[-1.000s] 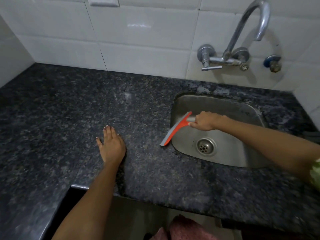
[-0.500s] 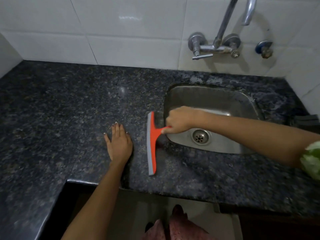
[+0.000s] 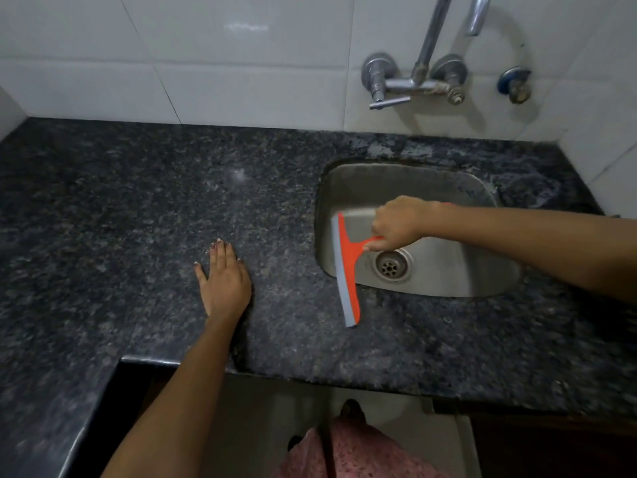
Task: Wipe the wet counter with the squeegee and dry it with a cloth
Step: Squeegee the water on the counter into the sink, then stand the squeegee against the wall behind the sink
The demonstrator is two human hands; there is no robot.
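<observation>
My right hand (image 3: 396, 224) grips the handle of an orange squeegee (image 3: 347, 270) with a grey rubber blade. The blade runs front to back across the left rim of the steel sink (image 3: 448, 281), its near end over the dark speckled granite counter (image 3: 138, 219). My left hand (image 3: 224, 281) lies flat on the counter with fingers together, well left of the sink. No cloth is in view.
A chrome wall tap (image 3: 424, 77) hangs over the sink on white tiles, with a small valve (image 3: 513, 84) to its right. The counter's front edge has a cut-out at the lower left. Pink patterned clothing (image 3: 344, 450) shows below the edge.
My right hand has swept the squeegee from the counter just left of the sink rightward onto the sink's rim. My left hand has stayed flat in place.
</observation>
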